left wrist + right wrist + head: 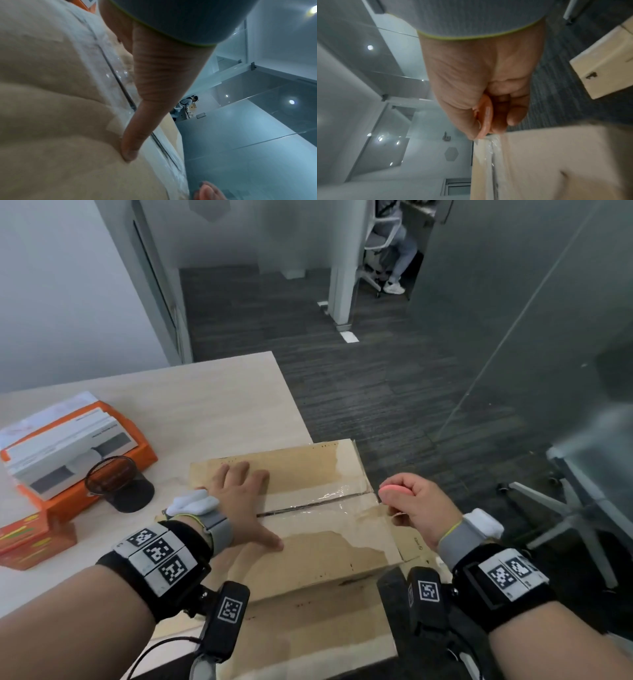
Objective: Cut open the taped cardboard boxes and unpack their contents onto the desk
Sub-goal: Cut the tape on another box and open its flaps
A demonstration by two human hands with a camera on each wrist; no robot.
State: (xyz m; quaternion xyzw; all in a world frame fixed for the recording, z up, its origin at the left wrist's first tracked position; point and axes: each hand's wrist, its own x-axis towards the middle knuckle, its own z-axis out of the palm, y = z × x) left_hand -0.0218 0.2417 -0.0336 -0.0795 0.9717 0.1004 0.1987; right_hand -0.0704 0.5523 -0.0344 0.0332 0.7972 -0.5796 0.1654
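Observation:
A brown cardboard box (308,546) sits at the desk's right corner, clear tape (329,498) running along its centre seam, which shows a dark slit. My left hand (239,501) lies flat on the box top, fingers spread, thumb (133,135) pressing beside the seam (120,86). My right hand (414,501) grips a small pink cutter (394,490) at the box's right edge, where the seam ends. In the right wrist view the pink cutter (485,119) touches the taped corner of the box (539,162). A second cardboard box (308,635) lies below the first.
On the light wooden desk (205,412) stand a black mesh pen cup (116,481) and a stack of orange and white boxes (72,453). A small orange box (30,539) lies at the left edge. Grey carpet (376,392) and a chair base (565,508) are on the right.

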